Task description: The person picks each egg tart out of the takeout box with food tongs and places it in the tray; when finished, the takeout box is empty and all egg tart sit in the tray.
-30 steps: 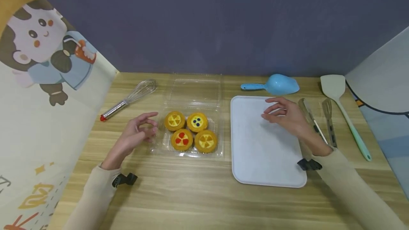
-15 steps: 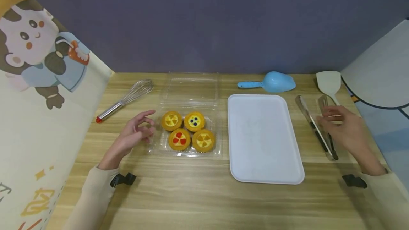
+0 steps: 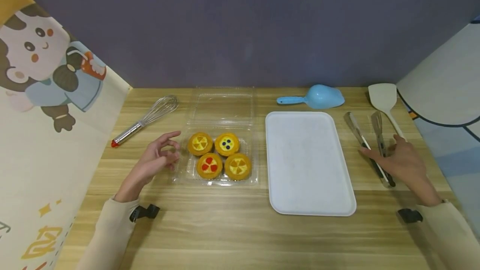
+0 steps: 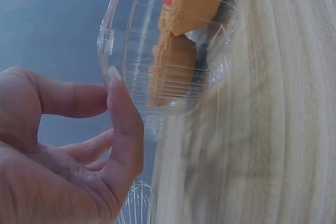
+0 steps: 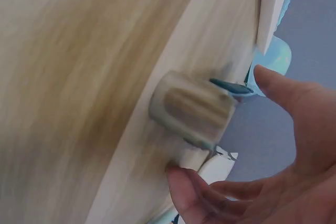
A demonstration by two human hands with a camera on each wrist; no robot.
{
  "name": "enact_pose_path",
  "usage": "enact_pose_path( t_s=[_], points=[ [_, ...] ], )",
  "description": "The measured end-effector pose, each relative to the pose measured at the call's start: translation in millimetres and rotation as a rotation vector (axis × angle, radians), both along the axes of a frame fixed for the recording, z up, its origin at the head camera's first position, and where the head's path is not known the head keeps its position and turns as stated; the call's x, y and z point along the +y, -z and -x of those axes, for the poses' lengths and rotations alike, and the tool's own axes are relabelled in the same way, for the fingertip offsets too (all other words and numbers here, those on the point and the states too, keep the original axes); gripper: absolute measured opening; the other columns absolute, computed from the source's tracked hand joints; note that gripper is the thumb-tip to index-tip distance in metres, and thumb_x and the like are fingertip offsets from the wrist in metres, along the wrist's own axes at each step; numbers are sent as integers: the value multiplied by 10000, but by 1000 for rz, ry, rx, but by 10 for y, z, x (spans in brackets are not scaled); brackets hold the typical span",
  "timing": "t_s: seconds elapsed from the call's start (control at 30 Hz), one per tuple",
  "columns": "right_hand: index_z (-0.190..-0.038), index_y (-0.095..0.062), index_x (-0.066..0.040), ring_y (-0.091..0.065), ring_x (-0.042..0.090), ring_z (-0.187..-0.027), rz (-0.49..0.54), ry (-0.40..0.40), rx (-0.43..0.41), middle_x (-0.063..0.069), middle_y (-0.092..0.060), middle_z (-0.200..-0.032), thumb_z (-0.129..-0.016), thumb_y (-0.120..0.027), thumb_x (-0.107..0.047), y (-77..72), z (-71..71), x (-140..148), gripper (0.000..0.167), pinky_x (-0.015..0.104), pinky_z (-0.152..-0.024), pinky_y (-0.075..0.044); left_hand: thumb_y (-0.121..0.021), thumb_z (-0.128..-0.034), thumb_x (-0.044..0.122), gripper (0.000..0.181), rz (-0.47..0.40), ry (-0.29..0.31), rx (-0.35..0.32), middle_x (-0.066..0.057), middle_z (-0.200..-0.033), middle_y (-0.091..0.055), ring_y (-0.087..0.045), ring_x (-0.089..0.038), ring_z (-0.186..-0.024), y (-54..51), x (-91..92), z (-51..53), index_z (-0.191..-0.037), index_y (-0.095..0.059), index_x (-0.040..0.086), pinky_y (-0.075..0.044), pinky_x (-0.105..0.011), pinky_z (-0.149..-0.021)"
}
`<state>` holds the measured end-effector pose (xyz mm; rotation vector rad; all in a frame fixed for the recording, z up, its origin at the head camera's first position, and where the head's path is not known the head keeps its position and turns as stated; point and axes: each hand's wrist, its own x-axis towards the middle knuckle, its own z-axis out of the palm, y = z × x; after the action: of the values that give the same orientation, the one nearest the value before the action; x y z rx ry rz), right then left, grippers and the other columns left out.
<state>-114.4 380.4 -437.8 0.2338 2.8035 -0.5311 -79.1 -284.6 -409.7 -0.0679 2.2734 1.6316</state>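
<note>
In the head view my left hand [image 3: 151, 159] hovers with loosely bent fingers beside the left edge of a clear plastic container [image 3: 221, 122]. Its fingertips overlap that rim in the left wrist view; contact cannot be told. Several tarts sit inside, among them a red-dotted tart [image 3: 209, 166] and a blue-dotted tart [image 3: 226, 144]. My right hand [image 3: 406, 168] is spread over metal tongs [image 3: 379, 141], its thumb over the left arm and its fingers on the far side. In the right wrist view a gap separates thumb and fingers, with the tongs' end [image 5: 191, 108] between them.
A white tray [image 3: 311, 163] lies between container and tongs. Behind it is a blue scoop [image 3: 324, 96]. A pale spatula [image 3: 383, 96] lies at the right, partly under my right hand. A whisk [image 3: 146, 121] lies at the back left. A dark wall [image 3: 240, 28] stands behind.
From above the tray, my right hand has moved right to the tongs and come lower, its thumb and fingers now spread apart. My left hand has stayed beside the container. The view has shifted slightly.
</note>
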Motion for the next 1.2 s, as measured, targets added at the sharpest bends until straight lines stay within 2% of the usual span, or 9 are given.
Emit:
enact_pose_path(
  t_s=[0.13, 0.37, 0.67, 0.77, 0.87, 1.0, 1.2],
  points=[
    [-1501, -210, 267, -550, 594, -1043, 3, 6, 70, 475, -485, -1266, -932, -616, -676, 44, 45, -43, 1174, 566, -694, -530, -586, -959, -66, 733, 4, -2, 2, -174, -1218, -511, -601, -90, -764, 6, 2, 0, -1623, -295, 42, -593, -295, -614],
    [-1509, -260, 233, -506, 659, -1124, 40, 22, 84, 516, -421, -1364, -953, -620, -625, 103, 58, -97, 1084, 702, -836, -505, -585, -967, -61, 724, 10, -1, 0, -188, -1232, -507, -615, -116, -778, 21, 4, -8, -1622, -298, 46, -590, -291, -619],
    [-1500, -305, 219, -546, 655, -1078, 64, -5, 120, 507, -482, -1313, -967, -620, -604, 122, 59, -120, 1030, 660, -765, -533, -584, -974, -58, 723, 23, -9, 8, -195, -1246, -502, -601, -85, -779, 16, 10, -49, -1627, -290, 48, -582, -279, -615],
    [-1496, -323, 212, -559, 643, -1059, 79, -15, 155, 500, -503, -1292, -973, -626, -582, 117, 53, -144, 998, 639, -736, -534, -581, -979, -56, 715, 24, -11, 11, -187, -1241, -504, -601, -79, -780, 19, 9, -58, -1626, -294, 47, -581, -277, -611],
    [-1476, -363, 208, -587, 599, -1019, 105, -42, 235, 472, -536, -1255, -977, -657, -520, 104, 48, -190, 931, 525, -664, -539, -580, -982, -54, 708, 25, -12, 13, -181, -1233, -506, -598, -78, -773, 21, 4, -59, -1624, -297, 45, -579, -280, -605],
    [-1450, -427, 186, -609, 514, -959, 150, -83, 360, 403, -584, -1184, -963, -706, -418, 45, 33, -301, 824, 325, -619, -453, -580, -983, -53, 709, 27, -10, 16, -183, -1230, -505, -597, -83, -766, 16, 0, -50, -1624, -293, 41, -579, -290, -600],
    [-1481, -466, 109, -587, 454, -982, 221, -99, 409, 332, -594, -1225, -942, -738, -382, -122, -30, -563, 778, 314, -681, -426, -582, -970, -62, 724, 30, -4, 22, -221, -1256, -501, -605, -106, -776, 13, 13, -18, -1625, -292, 41, -581, -284, -605]
  ],
)
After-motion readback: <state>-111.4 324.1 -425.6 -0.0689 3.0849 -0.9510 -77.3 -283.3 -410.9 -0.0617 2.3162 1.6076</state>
